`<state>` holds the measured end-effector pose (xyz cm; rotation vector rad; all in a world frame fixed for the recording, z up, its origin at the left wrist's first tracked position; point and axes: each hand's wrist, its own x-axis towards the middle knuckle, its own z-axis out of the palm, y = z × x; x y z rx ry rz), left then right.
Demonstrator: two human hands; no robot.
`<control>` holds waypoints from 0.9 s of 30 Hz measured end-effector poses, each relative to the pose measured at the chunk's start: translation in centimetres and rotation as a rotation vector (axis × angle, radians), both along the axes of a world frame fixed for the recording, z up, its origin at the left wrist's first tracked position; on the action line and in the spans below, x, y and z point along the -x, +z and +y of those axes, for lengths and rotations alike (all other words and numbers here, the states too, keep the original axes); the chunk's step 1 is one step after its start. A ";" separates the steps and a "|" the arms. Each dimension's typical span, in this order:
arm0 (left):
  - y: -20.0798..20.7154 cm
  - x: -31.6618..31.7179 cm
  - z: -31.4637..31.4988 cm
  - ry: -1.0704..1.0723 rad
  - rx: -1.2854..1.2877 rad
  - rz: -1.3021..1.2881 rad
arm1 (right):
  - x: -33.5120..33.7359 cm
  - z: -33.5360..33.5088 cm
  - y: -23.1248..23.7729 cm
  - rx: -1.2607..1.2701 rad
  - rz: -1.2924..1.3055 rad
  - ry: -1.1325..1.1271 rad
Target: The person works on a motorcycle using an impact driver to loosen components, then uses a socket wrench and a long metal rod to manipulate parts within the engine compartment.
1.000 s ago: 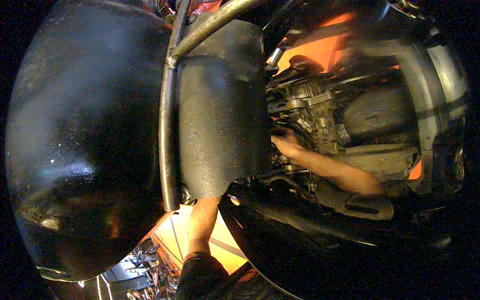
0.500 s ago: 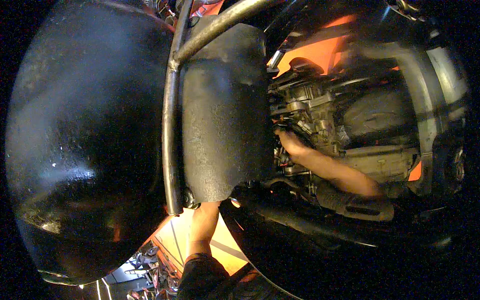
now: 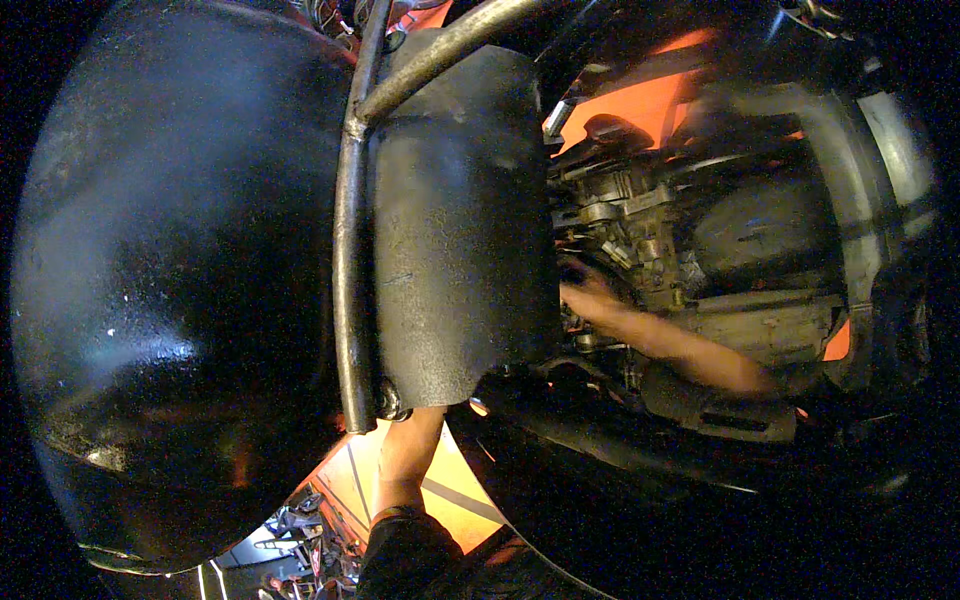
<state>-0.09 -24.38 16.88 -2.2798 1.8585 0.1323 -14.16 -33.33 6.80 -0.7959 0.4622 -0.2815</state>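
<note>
engine parts (image 3: pixel 610 208), grey and metal, sat right of the curved black plate (image 3: pixel 460 250). the bare right hand (image 3: pixel 577 290) just dipped there, maybe still working. i couldn't tell either grip; the left hand hid.

Dark grey flap (image 3: pixel 460 240), black sleeve (image 3: pixel 410 550)

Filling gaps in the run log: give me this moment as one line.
left hand: hidden behind dark curved panel, forearm visible; right hand: blurred, partly hidden, near metal mechanism; fingers: unclear; metal tube: alongside panel
</note>
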 end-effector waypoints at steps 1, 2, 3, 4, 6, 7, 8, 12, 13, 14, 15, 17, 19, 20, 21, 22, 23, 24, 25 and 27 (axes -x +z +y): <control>-0.1 0.0 -0.2 0.017 -0.017 0.021 | -0.1 0.1 -0.4 0.076 0.024 -0.016; -0.2 -0.1 -0.4 0.034 -0.035 0.043 | -0.1 0.1 -0.7 0.153 0.050 -0.032; 0.1 0.1 -0.2 0.045 -0.035 0.038 | -0.2 0.3 -0.8 0.153 0.044 -0.021; 0.4 0.4 -0.2 0.038 0.000 0.087 | -0.4 0.5 -1.0 0.134 0.069 0.018; 0.4 0.5 0.3 0.033 0.034 0.132 | -1.0 1.0 -2.4 0.116 0.092 0.062; 0.3 0.4 0.4 0.022 0.051 0.117 | -1.4 0.9 -2.7 0.267 0.015 0.006; 0.3 0.3 0.5 0.011 0.067 0.100 | -1.7 0.8 -3.1 0.417 -0.062 -0.050; 0.3 0.9 -0.4 0.075 0.124 0.192 | -1.4 0.6 -3.0 0.514 -0.015 -0.048; 0.4 1.1 -0.7 0.095 0.100 0.238 | -1.8 0.5 -4.2 0.397 0.066 0.055; 0.5 1.4 -1.0 0.115 0.075 0.282 | -2.2 0.6 -5.3 0.278 0.145 0.159; 0.4 1.4 -0.5 0.131 0.077 0.283 | -1.6 0.4 -3.7 0.278 0.145 0.175; -0.5 1.2 -0.8 0.004 0.061 0.132 | 0.4 -1.3 0.8 0.291 0.275 0.187; -0.5 1.1 -0.2 -0.032 0.053 0.093 | -0.7 0.1 -2.1 0.267 0.186 0.168; -0.9 0.8 -0.6 -0.092 0.047 0.078 | -1.0 0.1 -2.4 0.243 0.124 0.126; -1.4 0.6 -1.0 -0.100 0.049 0.084 | -0.9 -0.1 -2.8 0.244 0.132 0.120; -1.1 0.9 -0.8 -0.058 0.005 0.042 | 0.0 -0.2 -0.9 0.211 0.148 0.118; -0.9 1.1 -0.7 -0.017 -0.038 0.000 | 0.4 -0.2 0.2 0.178 0.165 0.117; -0.5 1.3 -0.5 -0.008 -0.039 -0.003 | -0.1 0.3 -0.6 0.178 0.161 0.126; -0.4 1.4 -1.2 -0.035 -0.040 0.006 | -0.6 0.1 -1.4 0.231 0.166 0.090; -0.6 1.4 -2.6 -0.082 -0.040 0.020 | -0.8 -0.7 -2.9 0.282 0.179 0.034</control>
